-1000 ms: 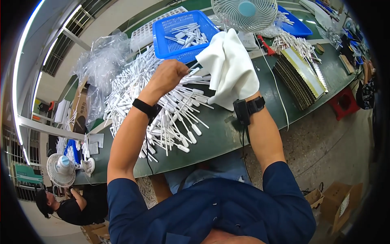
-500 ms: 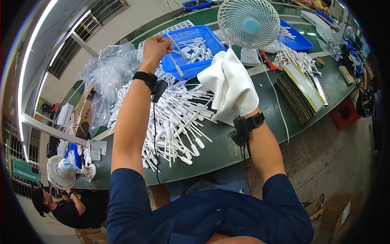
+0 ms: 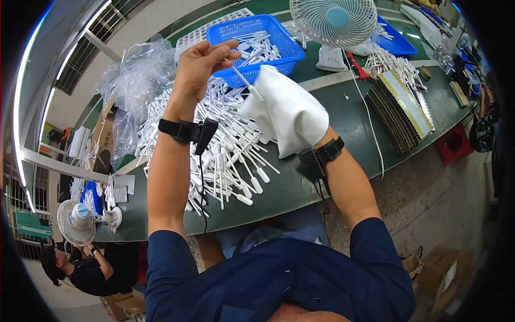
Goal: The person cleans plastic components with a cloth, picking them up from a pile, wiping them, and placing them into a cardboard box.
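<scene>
My left hand [image 3: 196, 70] is raised in front of the blue basket, fingers bent and closed on the thin end of a white plastic stick [image 3: 244, 80]. The stick slants down to the right, and its thicker end meets the upper left edge of a white cloth [image 3: 292, 107]. That cloth covers my right hand entirely, hiding its fingers; only the wrist and forearm show below it. Beneath and between my arms spreads a large heap of similar white sticks [image 3: 220, 155] with thick, rounded ends. More of them lie in the blue basket [image 3: 292, 51].
A white desk fan [image 3: 335, 21] stands behind the cloth. To the right lie dark ridged strips [image 3: 394, 115] and a cable [image 3: 370, 118]. Clear plastic bags [image 3: 134, 75] are piled at the left. A co-worker [image 3: 80, 268] is at the lower left beside another fan [image 3: 78, 220].
The cloth in my right hand has moved left and up to the stick and looks more bunched. My left hand has turned, its thumb now showing. The view has shifted slightly.
</scene>
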`<state>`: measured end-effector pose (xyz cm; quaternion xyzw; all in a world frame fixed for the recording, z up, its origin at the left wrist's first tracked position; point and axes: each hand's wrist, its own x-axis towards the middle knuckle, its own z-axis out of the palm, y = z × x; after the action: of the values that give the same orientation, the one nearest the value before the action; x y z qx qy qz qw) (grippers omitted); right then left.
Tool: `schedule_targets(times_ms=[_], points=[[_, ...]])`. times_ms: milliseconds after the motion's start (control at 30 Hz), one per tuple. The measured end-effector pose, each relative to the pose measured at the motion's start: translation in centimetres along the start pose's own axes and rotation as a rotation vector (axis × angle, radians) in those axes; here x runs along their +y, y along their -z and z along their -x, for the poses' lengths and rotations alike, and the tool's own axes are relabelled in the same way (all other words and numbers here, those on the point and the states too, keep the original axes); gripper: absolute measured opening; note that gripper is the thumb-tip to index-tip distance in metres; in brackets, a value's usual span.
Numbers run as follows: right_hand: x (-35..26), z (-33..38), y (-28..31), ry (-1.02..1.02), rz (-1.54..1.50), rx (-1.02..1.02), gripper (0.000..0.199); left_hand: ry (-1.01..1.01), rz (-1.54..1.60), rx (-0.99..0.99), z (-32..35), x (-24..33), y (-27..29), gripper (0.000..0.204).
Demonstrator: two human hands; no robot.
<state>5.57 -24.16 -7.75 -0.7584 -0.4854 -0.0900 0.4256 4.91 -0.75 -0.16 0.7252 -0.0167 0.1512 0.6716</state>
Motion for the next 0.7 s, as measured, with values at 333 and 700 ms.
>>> schedule_targets(times_ms=[333, 700], points=[[1.9, 2.9, -4.7, -0.533, -1.645, 0.100, 0.049, 0.003, -0.089, 0.087, 3.2, -1.1, -0.2, 0.020], [2.9, 3.3, -6.2, -0.452, -1.597, 0.137, 0.048, 0.035, -0.008, 0.107, 4.7, -2.1, -0.8, 0.020]])
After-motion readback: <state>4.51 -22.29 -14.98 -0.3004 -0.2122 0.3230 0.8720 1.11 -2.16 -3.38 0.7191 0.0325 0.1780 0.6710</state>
